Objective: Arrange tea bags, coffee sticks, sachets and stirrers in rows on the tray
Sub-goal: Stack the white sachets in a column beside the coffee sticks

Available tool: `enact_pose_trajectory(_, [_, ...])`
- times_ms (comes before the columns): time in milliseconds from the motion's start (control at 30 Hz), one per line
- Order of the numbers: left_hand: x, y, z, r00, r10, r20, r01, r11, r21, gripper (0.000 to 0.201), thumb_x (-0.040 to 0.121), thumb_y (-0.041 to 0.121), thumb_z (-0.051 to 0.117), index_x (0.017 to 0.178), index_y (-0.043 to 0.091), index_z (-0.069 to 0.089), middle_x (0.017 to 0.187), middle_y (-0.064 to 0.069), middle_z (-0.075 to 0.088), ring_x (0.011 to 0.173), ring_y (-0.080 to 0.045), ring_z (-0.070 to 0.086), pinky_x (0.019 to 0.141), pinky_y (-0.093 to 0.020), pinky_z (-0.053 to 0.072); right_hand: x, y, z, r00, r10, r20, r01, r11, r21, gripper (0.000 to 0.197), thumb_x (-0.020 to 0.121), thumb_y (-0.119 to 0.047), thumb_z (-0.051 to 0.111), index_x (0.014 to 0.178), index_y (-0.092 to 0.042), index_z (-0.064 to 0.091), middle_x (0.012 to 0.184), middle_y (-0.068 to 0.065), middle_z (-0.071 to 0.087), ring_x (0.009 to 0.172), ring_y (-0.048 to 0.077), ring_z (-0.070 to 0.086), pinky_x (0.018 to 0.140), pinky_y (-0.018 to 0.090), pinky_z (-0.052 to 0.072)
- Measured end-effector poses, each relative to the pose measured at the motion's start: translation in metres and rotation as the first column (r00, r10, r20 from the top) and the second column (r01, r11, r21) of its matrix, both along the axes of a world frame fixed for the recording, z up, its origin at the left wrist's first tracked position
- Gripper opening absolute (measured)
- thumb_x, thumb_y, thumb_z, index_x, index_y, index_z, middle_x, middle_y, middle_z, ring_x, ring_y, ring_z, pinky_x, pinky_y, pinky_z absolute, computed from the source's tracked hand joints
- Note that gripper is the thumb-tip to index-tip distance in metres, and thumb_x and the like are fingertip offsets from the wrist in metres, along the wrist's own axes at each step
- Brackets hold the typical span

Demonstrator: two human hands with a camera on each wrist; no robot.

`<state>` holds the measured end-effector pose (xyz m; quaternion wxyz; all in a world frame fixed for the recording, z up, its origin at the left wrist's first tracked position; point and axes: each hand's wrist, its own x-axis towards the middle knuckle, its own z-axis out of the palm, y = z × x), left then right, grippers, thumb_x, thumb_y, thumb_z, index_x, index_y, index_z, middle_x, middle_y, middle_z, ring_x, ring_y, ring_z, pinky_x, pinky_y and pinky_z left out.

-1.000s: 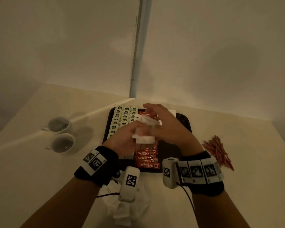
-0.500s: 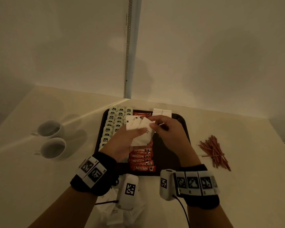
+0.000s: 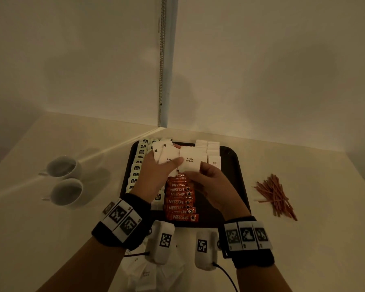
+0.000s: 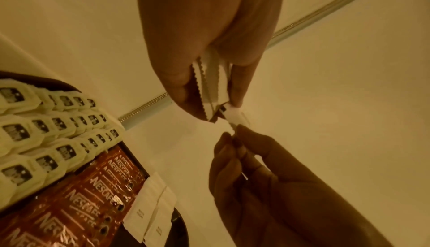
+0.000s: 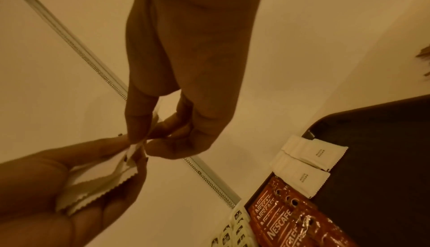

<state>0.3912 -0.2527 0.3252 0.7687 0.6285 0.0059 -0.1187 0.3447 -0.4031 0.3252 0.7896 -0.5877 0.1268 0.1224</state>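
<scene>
Two glossy white cups [image 3: 64,182] on counter [image 3: 40,239] left of left hand [image 3: 156,175], which grips fanned paper sachets [image 3: 167,154] with serrated edges, right hand [image 3: 215,182] pinching one marked "WHITE SUGAR" [image 3: 189,160] above dark tray [image 3: 236,165], foil "NESCAFE" sticks [image 3: 180,202] beneath both hands, thin stirrers [image 3: 274,194] heaped right.

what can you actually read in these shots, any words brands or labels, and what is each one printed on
"WHITE SUGAR": on the sachet the right hand pinches.
"NESCAFE": on the red coffee sticks rowed on the tray.
Tea bags: dark label, too small to read.
Laid sugar sachets: print too blurred.
Wrist bands: coded squares, no words.
</scene>
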Motion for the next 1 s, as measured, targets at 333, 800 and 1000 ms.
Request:
enact_pose_trajectory(333, [-0.005, -0.001, 0.004, 0.992, 0.032, 0.118, -0.038, 0.998, 0.052, 0.036, 0.08, -0.004, 0.068, 0.09, 0.029, 0.059, 0.088, 0.009, 0.066, 0.073, 0.006, 0.067, 0.058, -0.014, 0.053, 0.0, -0.002, -0.009, 0.982, -0.096, 0.162, 0.117, 0.985, -0.125, 0.009, 0.086, -0.005, 0.059, 0.084, -0.014, 0.06, 0.088, -0.003, 0.07, 0.087, 0.013, 0.069, 0.07, 0.022, 0.055])
enact_pose_trajectory(800, [0.008, 0.024, -0.03, 0.876, -0.075, -0.477, -0.102, 0.937, -0.335, 0.024, 0.097, 0.03, 0.048, 0.114, 0.02, 0.06, 0.104, -0.008, 0.072, 0.083, -0.027, 0.071, 0.056, -0.033, 0.058, 0.047, -0.098, -0.134, 0.925, -0.372, -0.074, 0.209, 0.662, -0.719, 0.016, 0.085, -0.012, 0.066, 0.1, -0.014, 0.06, 0.103, 0.002, 0.062, 0.101, 0.021, 0.061, 0.087, 0.035, 0.053])
enact_pose_trajectory(1000, [0.015, 0.026, -0.03, 0.833, -0.15, -0.533, -0.119, 0.892, -0.436, 0.029, 0.097, 0.024, 0.035, 0.112, 0.016, 0.059, 0.099, -0.012, 0.072, 0.098, -0.035, 0.062, 0.052, -0.034, 0.058, 0.077, -0.089, -0.146, 0.929, -0.344, -0.133, 0.156, 0.693, -0.704, 0.015, 0.084, -0.012, 0.067, 0.098, -0.013, 0.06, 0.103, 0.006, 0.063, 0.085, 0.015, 0.062, 0.079, 0.031, 0.055])
